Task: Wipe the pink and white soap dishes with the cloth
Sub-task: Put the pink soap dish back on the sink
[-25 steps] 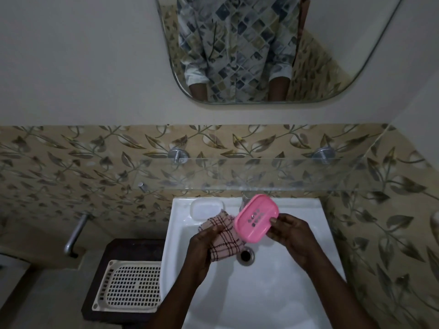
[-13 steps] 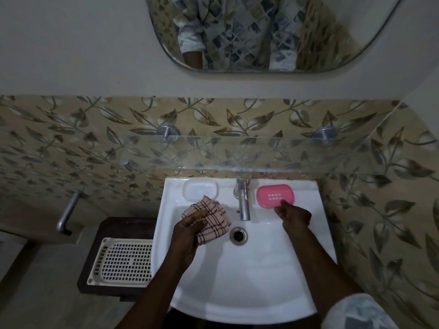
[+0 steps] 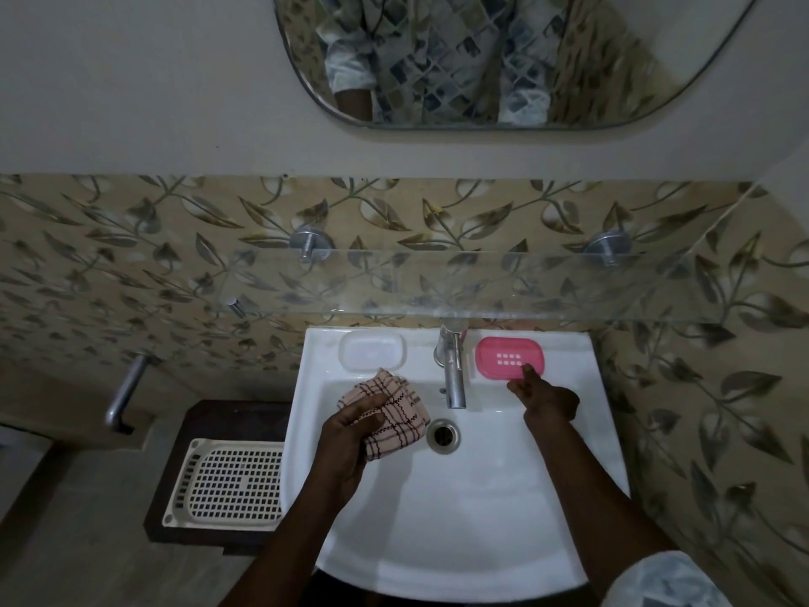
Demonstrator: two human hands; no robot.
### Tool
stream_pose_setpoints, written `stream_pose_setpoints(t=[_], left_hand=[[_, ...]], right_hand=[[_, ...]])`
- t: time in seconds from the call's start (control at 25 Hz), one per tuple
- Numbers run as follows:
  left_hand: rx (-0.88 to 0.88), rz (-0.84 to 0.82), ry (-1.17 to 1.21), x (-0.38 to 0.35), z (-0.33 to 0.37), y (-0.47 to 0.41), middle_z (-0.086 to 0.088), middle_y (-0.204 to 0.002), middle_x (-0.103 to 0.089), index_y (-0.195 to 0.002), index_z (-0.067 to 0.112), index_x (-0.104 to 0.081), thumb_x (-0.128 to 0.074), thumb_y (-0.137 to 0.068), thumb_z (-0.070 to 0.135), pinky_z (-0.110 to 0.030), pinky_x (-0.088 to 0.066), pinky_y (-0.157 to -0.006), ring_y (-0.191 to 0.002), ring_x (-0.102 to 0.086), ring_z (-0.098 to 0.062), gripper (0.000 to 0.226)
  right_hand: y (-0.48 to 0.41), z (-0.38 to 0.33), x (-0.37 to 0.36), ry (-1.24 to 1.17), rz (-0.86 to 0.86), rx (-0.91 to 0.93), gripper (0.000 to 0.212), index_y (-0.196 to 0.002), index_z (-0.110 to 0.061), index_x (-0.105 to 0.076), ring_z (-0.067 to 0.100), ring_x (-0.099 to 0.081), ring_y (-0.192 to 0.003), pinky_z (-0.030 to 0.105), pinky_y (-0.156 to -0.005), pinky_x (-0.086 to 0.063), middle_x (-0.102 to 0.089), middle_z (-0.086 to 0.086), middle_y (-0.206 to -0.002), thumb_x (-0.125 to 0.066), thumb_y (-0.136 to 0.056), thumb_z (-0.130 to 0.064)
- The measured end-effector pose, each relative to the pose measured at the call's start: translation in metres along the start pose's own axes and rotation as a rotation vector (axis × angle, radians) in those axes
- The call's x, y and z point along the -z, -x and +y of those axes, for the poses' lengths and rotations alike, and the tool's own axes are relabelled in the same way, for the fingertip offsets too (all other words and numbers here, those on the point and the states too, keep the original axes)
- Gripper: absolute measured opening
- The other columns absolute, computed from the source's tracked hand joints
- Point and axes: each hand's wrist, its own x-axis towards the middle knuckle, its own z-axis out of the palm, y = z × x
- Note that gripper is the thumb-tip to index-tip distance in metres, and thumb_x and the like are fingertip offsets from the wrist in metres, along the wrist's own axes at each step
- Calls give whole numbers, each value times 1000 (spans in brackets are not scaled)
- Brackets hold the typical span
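Both dishes, pink soap dish (image 3: 509,357) & white soap dish (image 3: 372,352), lie long-axis left-right.

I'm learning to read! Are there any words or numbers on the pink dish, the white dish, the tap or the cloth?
None: no words or numbers can be read anywhere.
Pink dish: only small white slots.
White dish: plain.
Tap: plain metal.
Cloth: only dark checked lines.

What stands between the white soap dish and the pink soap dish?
In the head view, the tap stands between the white soap dish and the pink soap dish.
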Motion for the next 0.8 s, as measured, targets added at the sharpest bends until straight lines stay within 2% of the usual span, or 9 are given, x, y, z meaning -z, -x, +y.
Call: stream_pose_setpoints(t=[0.12, 0.24, 0.32, 0.4, 0.44, 0.52, 0.64, 0.72, 0.8], left_hand=[[-31, -35, -41, -4, 6, -1, -13, -126, -70, -123, 13, -69, -54, -87, -16, -41, -60, -80, -113, -68, -31, 49], [-77, -92, -80, -9, 14, 3, -6, -128, -69, -136, 29, -59, -56, -85, -18, -43, -59, -83, -115, -68, -27, 69], [-81, -164, -108, -13, 20, 5, -2, -131, -67, -142, 41, -48, -59, -83, -17, -45, -58, -85, -117, -66, -27, 84], [-55, -218, -146, -16, 25, 7, -3, -135, -64, -148, 46, -37, -64, -81, -14, -49, -57, -89, -119, -65, -28, 94], [-29, -244, -180, -17, 28, 9, -4, -137, -63, -149, 46, -33, -66, -80, -12, -49, -56, -91, -120, -64, -28, 96], [26, -308, -275, -20, 33, 10, -3, -134, -65, -151, 43, -27, -67, -81, -10, -44, -56, -92, -118, -65, -26, 96], [22, -196, -355, -24, 38, 5, -6, -124, -68, -154, 35, -26, -67, -86, -6, -37, -59, -83, -109, -69, -24, 89], [5, -26, -299, -22, 36, -2, -11, -113, -70, -154, 27, -28, -67, -87, -5, -36, -60, -73, -96, -73, -22, 84], [42, 38, -220, -16, 26, -7, -12, -106, -72, -153, 23, -30, -68, -89, -1, -37, -60, -70, -93, -74, -24, 78]], right_hand=[[12, 0, 7, 264, 49, 48, 44, -91, 5, -58, 33, -73, -70, 42, -62, -63, -69, 23, -96, -79, -82, -33], [44, 7, 17, 305, -24, 213, 47, -89, 9, -66, 26, -65, -45, 33, -45, -57, -71, 22, -68, -72, -88, -37], [81, 16, 20, 373, -266, 261, 54, -83, 2, -72, 26, -65, -47, 34, -48, -57, -71, 20, -64, -78, -77, -52], [117, 28, 18, 546, -613, 208, 59, -88, -9, -77, 27, -74, -69, 39, -64, -62, -77, 16, -81, -81, -65, -64], [133, 32, 13, 616, -774, 172, 56, -97, -16, -77, 26, -75, -83, 40, -75, -62, -78, 11, -92, -80, -67, -63], [151, 37, 2, 591, -941, 116, 40, -114, -20, -72, 27, -73, -101, 47, -88, -59, -76, 8, -109, -76, -82, -43], [151, 31, -11, 535, -802, 154, 28, -113, -7, -72, 34, -73, -97, 53, -88, -57, -76, 16, -106, -71, -85, -4], [145, 33, -10, 563, -740, 143, 28, -110, -3, -72, 34, -74, -92, 51, -84, -59, -76, 19, -102, -66, -83, 6], [140, 43, -4, 597, -731, 91, 30, -110, -5, -72, 34, -74, -93, 52, -85, -58, -77, 17, -100, -64, -83, 7]])
